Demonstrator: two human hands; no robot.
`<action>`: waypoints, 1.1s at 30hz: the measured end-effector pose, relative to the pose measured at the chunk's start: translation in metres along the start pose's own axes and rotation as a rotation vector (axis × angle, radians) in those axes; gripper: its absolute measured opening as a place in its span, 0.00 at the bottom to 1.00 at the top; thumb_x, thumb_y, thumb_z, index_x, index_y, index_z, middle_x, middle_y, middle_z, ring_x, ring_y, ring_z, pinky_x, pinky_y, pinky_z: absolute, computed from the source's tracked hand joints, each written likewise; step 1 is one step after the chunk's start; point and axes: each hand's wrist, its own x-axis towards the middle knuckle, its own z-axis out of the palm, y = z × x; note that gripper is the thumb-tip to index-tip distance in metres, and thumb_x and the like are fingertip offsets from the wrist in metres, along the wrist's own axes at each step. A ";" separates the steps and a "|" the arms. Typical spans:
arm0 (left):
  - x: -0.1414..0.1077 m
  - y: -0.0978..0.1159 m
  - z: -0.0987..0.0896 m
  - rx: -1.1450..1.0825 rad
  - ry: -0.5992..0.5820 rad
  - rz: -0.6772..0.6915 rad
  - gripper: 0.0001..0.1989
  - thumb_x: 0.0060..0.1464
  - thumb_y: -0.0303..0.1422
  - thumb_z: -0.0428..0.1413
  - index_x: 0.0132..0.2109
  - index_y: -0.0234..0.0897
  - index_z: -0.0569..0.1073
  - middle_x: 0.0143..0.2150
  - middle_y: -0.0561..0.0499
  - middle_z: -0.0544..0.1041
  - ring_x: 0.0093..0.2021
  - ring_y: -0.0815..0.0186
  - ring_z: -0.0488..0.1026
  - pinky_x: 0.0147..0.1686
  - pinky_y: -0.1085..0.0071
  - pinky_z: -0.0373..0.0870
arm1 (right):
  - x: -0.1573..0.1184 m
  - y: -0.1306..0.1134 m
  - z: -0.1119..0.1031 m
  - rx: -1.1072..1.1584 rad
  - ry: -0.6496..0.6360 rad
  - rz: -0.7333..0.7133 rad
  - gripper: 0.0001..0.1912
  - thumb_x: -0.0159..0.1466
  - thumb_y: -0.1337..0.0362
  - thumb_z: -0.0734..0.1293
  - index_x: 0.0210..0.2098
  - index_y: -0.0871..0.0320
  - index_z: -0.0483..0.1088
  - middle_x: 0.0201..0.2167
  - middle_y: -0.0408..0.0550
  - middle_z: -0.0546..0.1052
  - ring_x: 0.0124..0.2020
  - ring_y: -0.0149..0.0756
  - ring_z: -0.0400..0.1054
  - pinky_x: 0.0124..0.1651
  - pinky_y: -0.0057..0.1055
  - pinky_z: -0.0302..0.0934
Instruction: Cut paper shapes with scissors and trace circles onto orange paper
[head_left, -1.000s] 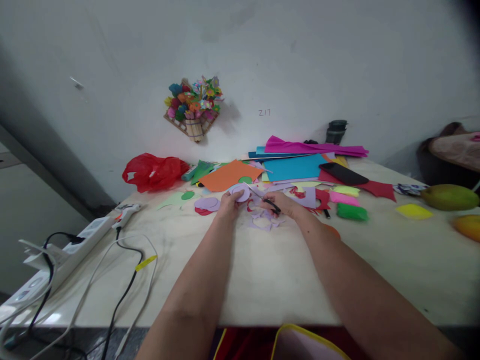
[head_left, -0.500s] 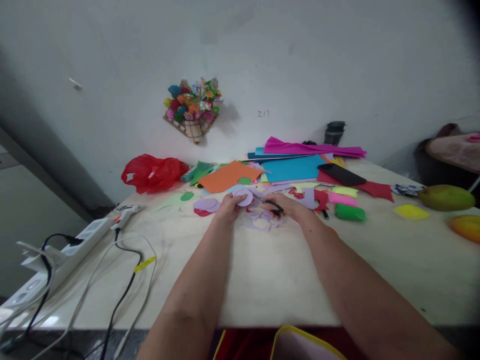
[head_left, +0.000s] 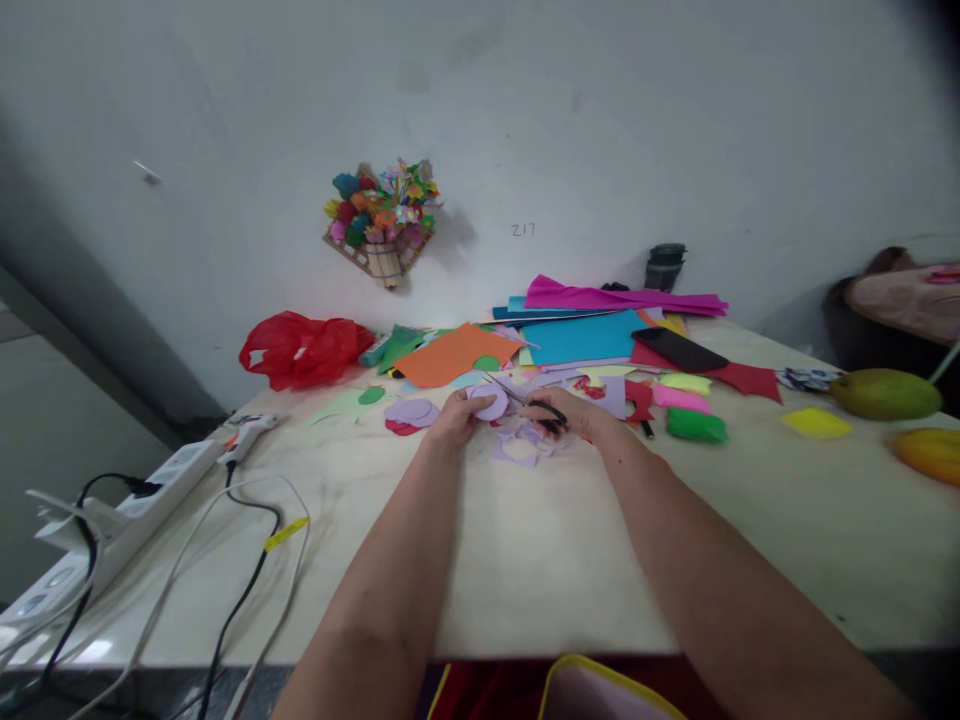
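My left hand (head_left: pixel 454 418) pinches a round piece of lilac paper (head_left: pixel 491 402) above the table. My right hand (head_left: pixel 562 410) is wrapped round a pair of scissors with black handles (head_left: pixel 551 422). Their thin blades point left, lying close to the far edge of the lilac piece. Below and between my hands are lilac paper scraps (head_left: pixel 516 450) with curved cut-outs. Left of my left hand, several lilac paper circles (head_left: pixel 411 411) overlap, with red paper circles (head_left: pixel 402 428) partly under them.
Behind my hands lie an orange sheet (head_left: pixel 450 355), a blue sheet (head_left: pixel 581 338) and a black phone (head_left: pixel 679 349). Coloured clay packets (head_left: pixel 696 424) and green-yellow fruit (head_left: pixel 886 394) are at right. A red plastic bag (head_left: pixel 306 350) and a power strip (head_left: pixel 142 510) with cables stand left.
The whole view has shifted slightly. My hands stay nearly in place, with the scissors' blades still beside the lilac piece.
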 end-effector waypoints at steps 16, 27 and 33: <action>-0.001 0.001 0.001 -0.012 -0.014 0.005 0.11 0.36 0.25 0.64 0.32 0.27 0.75 0.29 0.45 0.77 0.28 0.66 0.74 0.34 0.71 0.68 | 0.006 0.007 -0.001 -0.001 0.070 -0.059 0.14 0.50 0.55 0.67 0.21 0.59 0.63 0.10 0.36 0.61 0.10 0.23 0.51 0.13 0.23 0.43; 0.005 -0.005 -0.001 -0.075 0.143 0.085 0.14 0.34 0.25 0.65 0.34 0.27 0.74 0.32 0.44 0.77 0.31 0.64 0.74 0.37 0.69 0.70 | -0.001 -0.004 0.006 -0.002 0.125 -0.033 0.15 0.52 0.54 0.65 0.22 0.59 0.60 0.13 0.40 0.67 0.11 0.24 0.57 0.14 0.23 0.45; 0.006 -0.003 0.001 -0.122 0.189 0.096 0.15 0.34 0.24 0.64 0.34 0.29 0.74 0.32 0.45 0.78 0.32 0.63 0.75 0.37 0.67 0.72 | 0.005 -0.004 0.010 -0.040 0.164 -0.069 0.15 0.50 0.55 0.67 0.22 0.59 0.60 0.13 0.38 0.65 0.12 0.23 0.56 0.15 0.22 0.49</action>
